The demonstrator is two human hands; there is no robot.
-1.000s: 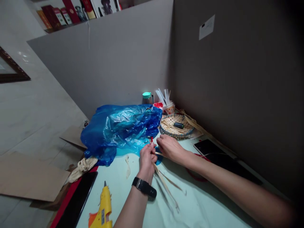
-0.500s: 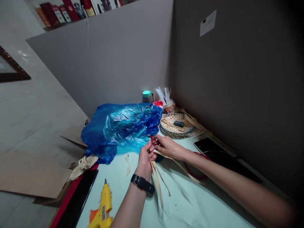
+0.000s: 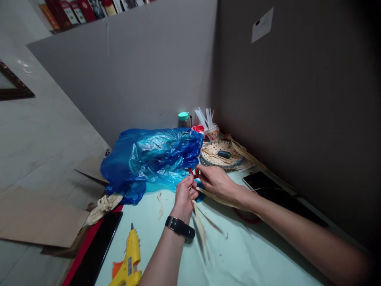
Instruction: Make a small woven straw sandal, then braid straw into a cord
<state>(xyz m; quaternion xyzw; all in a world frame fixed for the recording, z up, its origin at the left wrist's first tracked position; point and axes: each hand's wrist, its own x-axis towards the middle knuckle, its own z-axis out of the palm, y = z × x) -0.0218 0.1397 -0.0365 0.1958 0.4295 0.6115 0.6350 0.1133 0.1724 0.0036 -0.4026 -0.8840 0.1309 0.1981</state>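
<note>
My left hand (image 3: 184, 194), with a black watch on its wrist, is closed around pale raffia strips (image 3: 201, 229) whose loose ends hang down toward me. A small red piece (image 3: 191, 171) sticks up at the fingertips; its kind is too small to make out. Right beside it, my right hand (image 3: 216, 181) is closed, thumb and fingers pinched at the red piece. Another pale strip runs under the right hand and along its wrist. The fingers partly hide what lies between the two hands.
A blue plastic bag (image 3: 151, 153) lies behind my hands. A woven basket (image 3: 205, 159) holds a dark spool (image 3: 224, 154). Near me lies a yellow glue gun (image 3: 133, 252). A black tablet-like slab (image 3: 276, 194) is at right, a jar (image 3: 183, 119) and a cup (image 3: 213, 134) at the back.
My right hand has moved slightly right and turned, its back now more toward the camera. The hanging strips have swung, and the red piece has tilted. The view has shifted slightly.
</note>
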